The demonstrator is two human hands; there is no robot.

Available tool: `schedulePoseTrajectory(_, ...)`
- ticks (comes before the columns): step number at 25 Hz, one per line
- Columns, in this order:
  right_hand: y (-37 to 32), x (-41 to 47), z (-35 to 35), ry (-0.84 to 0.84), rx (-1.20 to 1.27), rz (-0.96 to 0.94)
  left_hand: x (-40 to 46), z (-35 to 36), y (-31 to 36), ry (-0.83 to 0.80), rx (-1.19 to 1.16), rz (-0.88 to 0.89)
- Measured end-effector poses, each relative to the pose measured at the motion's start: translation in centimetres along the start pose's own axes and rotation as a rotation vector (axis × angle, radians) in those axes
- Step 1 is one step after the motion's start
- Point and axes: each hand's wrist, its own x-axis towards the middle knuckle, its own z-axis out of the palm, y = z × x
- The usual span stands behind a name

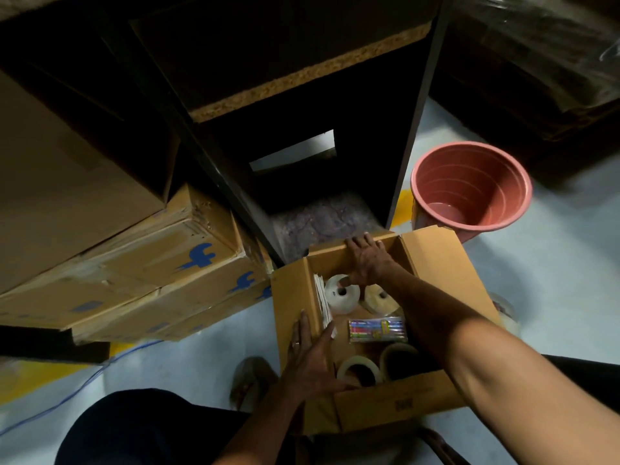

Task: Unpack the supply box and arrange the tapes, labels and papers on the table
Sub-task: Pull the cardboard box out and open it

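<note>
An open cardboard supply box [436, 263] stands on the floor in front of me. Inside lie two white label rolls [340, 293], a clear packet of coloured pens [377, 329], two tape rolls [359, 370] near the front, and a stack of papers [323, 302] upright against the left wall. My left hand [310, 357] presses flat on the box's left wall, thumb inside by the papers. My right hand [367, 260] grips the far flap, fingers over its edge, thumb inside above a label roll.
A pink plastic bucket [471, 187] stands right of a dark table leg [414, 129]. Stacked cardboard cartons [161, 263] fill the left. A dark cabinet opening [302, 156] lies ahead. A blue cable [80, 387] runs across the pale floor. My knee [141, 427] is at the bottom.
</note>
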Motion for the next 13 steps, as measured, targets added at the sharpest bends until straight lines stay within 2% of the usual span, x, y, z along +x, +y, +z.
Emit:
schedulePoseTrajectory(3, 0.3, -0.3, -2.2, -0.079, 0.036, -0.021, -1.5, 1.2, 0.6, -0.065, 0.022, 0.031)
schedulePoseTrajectory(6, -0.1, -2.5, -3.8, -0.052, 0.047, -0.062, -2.2, 2.9, 0.7, -0.067, 0.098, 0.055)
schedulePoseTrajectory(9, 0.7, -6.7, -3.5, -0.191, 0.135, -0.052, -2.8, 4.0, 1.0, -0.015, 0.122, 0.068)
schedulePoseTrajectory(11, 2.5, -9.5, -1.8, -0.284, 0.118, -0.013, -3.4, 4.3, 1.3, -0.015, 0.045, 0.005)
schedulePoseTrajectory(13, 4.3, -12.2, 0.7, -0.223, 0.029, 0.006, -4.0, 4.7, 1.6, -0.048, -0.088, -0.104)
